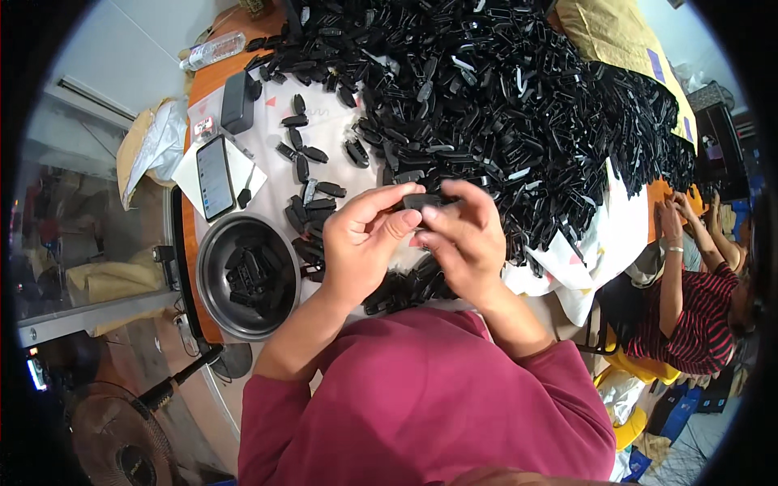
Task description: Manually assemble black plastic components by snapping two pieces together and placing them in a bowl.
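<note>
My left hand (362, 243) and my right hand (460, 236) meet over the near edge of the table, both pinching one small black plastic part (421, 199) between thumbs and fingertips. A huge heap of like black plastic parts (502, 97) covers the white cloth (604, 243) just beyond my hands. More of these parts lie loose on the cloth to the left (308, 154) and under my wrists (405, 287). A dark round bowl (212, 285) at my left holds several black parts.
A phone (214, 176) lies on white paper left of the loose parts, with a black box (237, 101) and a plastic bottle (212, 50) farther back. Another person in a striped shirt (697, 312) works at the table's right end. A fan (121, 449) stands on the floor lower left.
</note>
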`<state>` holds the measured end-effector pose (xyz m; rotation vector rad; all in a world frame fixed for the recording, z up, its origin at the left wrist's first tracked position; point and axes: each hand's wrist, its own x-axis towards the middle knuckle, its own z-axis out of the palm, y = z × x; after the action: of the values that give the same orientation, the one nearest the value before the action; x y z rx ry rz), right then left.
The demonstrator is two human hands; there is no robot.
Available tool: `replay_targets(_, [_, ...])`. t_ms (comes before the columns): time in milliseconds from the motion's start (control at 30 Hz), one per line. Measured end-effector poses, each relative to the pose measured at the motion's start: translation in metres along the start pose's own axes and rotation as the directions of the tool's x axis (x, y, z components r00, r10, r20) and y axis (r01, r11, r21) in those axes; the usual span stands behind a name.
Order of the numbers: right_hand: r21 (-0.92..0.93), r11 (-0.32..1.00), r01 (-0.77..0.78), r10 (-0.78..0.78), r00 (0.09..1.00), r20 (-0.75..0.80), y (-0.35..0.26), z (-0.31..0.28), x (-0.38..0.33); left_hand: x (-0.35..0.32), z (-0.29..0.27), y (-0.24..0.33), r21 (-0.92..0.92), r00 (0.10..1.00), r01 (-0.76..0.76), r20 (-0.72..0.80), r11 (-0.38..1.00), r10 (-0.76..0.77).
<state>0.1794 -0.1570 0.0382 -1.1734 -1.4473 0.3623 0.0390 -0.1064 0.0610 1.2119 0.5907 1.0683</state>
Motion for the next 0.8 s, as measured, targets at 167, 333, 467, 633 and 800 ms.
replay_targets(167, [0.356,0.908,-0.222,0.196,0.975,0.109,-0.002,-0.006,0.008,0.007,-0.013,-0.004,0.472,0.895,-0.444,0.195,0.762,0.401])
replay_targets(333, [0.267,0.961,-0.072,0.046,0.994,0.103,0.002,-0.003,0.000,0.006,-0.008,0.009,0.624,0.857,-0.477,0.175,0.618,0.485])
replay_targets(467, [0.678,0.712,-0.184,0.187,0.980,0.069,0.016,0.010,-0.005,0.007,-0.010,0.013,0.559,0.805,-0.591,0.369,0.581,0.464])
replay_targets(633, [0.728,0.544,-0.417,0.324,0.905,0.276,0.012,0.015,0.002,-0.007,-0.015,0.009,0.562,0.932,-0.336,0.083,0.755,0.353])
replay_targets(800, [-0.162,0.890,-0.426,0.455,0.848,0.273,0.050,0.027,-0.001,0.020,-0.081,-0.002,0.126,0.900,0.191,-0.418,0.974,-0.123])
